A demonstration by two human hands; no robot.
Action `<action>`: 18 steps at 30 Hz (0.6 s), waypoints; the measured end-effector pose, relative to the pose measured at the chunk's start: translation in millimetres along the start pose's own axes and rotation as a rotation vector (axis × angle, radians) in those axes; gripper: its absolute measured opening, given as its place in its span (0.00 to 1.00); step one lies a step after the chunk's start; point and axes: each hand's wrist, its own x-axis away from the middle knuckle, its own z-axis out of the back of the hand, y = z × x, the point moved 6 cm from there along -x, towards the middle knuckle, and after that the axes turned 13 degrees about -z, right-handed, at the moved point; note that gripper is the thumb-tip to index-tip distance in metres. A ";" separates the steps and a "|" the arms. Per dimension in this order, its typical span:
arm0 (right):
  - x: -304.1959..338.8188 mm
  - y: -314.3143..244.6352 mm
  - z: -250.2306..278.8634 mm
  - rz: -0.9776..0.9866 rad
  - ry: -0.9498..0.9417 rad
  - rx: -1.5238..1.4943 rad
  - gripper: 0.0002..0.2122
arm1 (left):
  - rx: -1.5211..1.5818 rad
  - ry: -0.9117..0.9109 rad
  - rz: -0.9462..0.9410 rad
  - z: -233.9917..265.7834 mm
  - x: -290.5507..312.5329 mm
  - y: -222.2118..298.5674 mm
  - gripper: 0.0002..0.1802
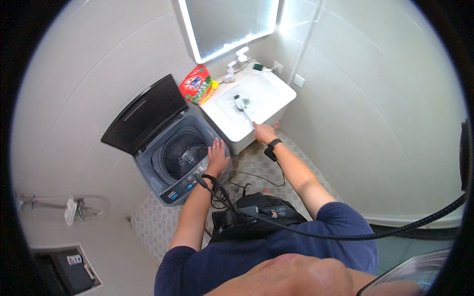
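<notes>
My right hand (265, 132) is closed round the handle of a white long-handled brush (248, 117). The brush reaches over the front rim of the white sink (228, 126), its head down in the basin near the drain. Whether the head touches the basin I cannot tell. My left hand (217, 156) lies with fingers spread on the right edge of the grey top-loading washing machine (160, 190), holding nothing. The machine's dark lid (148, 116) stands raised, and its metal drum shows inside.
A red detergent pouch (196, 85) stands at the sink's left corner, beside a white faucet (229, 74). A green-and-white item (257, 67) sits at the back of the sink. Above hangs a lit mirror (232, 24). Black cables (256, 172) trail between my arms over the tiled floor (153, 222).
</notes>
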 end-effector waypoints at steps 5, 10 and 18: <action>55.9 6.4 12.3 0.101 0.029 -0.027 0.25 | -0.051 -0.015 -0.001 -4.9 0.1 -4.5 0.59; 62.8 16.5 5.4 0.134 -0.002 -0.036 0.28 | -0.044 -0.008 -0.002 -0.7 4.7 -0.1 0.56; -33.8 17.3 -39.9 0.239 0.019 -0.505 0.32 | -0.039 -0.038 0.001 10.5 5.8 7.7 0.56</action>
